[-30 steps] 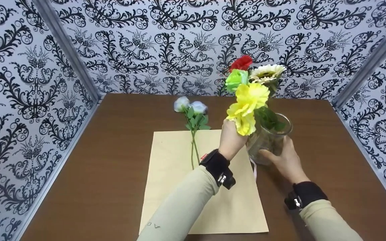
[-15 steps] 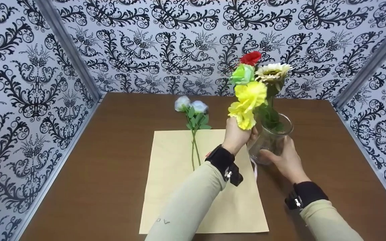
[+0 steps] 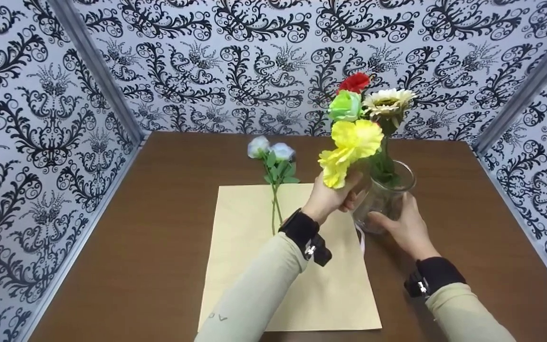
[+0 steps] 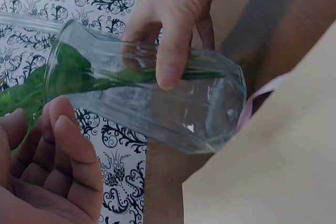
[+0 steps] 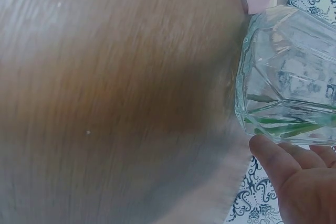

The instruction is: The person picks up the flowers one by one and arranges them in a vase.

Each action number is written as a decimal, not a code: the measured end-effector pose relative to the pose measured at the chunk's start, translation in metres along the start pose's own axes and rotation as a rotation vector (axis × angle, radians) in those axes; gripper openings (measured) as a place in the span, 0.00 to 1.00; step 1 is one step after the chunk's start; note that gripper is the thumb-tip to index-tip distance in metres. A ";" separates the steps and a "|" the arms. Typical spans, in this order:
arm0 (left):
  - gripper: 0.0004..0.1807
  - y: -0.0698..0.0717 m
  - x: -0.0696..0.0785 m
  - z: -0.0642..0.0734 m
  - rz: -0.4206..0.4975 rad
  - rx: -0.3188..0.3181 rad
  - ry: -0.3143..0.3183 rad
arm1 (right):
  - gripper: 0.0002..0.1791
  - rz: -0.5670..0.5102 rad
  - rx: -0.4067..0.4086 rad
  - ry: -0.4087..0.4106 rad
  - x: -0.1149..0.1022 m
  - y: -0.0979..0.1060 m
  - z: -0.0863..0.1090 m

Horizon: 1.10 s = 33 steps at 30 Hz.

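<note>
A clear glass vase (image 3: 371, 204) stands on the table, tilted a little in the head view. My right hand (image 3: 409, 228) grips its side, thumb in front, fingers partly hidden behind the glass. Green stems run down inside it in the left wrist view. Above the vase show a yellow flower (image 3: 356, 137), a green rose (image 3: 344, 105), a red flower (image 3: 354, 82) and a cream daisy (image 3: 389, 102). My left hand (image 3: 330, 197) is under the yellow bloom, beside the rim; its fingers (image 4: 79, 156) curl loosely, with a gap to the thumb and nothing pinched.
A stem with two pale blue-white roses (image 3: 282, 152) lies across the top of a sheet of cream paper (image 3: 254, 275). A pink ribbon (image 4: 262, 90) shows at the paper's right edge, near the vase's base. Patterned walls (image 3: 273, 61) enclose the brown table (image 3: 126, 228).
The flowers have shifted right and stand more upright over the vase. My left hand moved right with them, then eased back left with its fingers loosened. My right hand stays on the vase.
</note>
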<state>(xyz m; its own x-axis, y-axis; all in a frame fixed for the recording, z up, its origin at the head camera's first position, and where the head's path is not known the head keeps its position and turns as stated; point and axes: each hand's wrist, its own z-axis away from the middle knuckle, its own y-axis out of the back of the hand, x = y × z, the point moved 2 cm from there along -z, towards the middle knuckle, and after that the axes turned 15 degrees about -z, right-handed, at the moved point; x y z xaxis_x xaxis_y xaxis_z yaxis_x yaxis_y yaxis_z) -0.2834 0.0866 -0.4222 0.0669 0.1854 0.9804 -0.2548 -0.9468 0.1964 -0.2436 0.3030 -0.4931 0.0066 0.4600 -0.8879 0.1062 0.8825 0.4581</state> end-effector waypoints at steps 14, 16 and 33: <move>0.07 0.052 -0.031 0.007 -0.330 -0.026 0.094 | 0.65 0.027 0.009 0.006 0.000 0.000 0.000; 0.08 0.061 -0.036 0.009 -0.351 -0.013 0.099 | 0.65 0.026 0.014 0.015 0.001 0.000 -0.001; 0.08 0.115 -0.072 0.015 -0.536 0.125 0.175 | 0.66 0.024 0.004 0.009 0.000 0.000 -0.001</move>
<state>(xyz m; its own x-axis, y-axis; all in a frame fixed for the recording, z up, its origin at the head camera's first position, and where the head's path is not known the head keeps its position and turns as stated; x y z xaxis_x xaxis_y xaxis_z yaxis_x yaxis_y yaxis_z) -0.3026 -0.0392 -0.4704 -0.0079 0.6781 0.7350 -0.1123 -0.7309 0.6731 -0.2444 0.3032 -0.4930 0.0005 0.4821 -0.8761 0.1103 0.8708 0.4792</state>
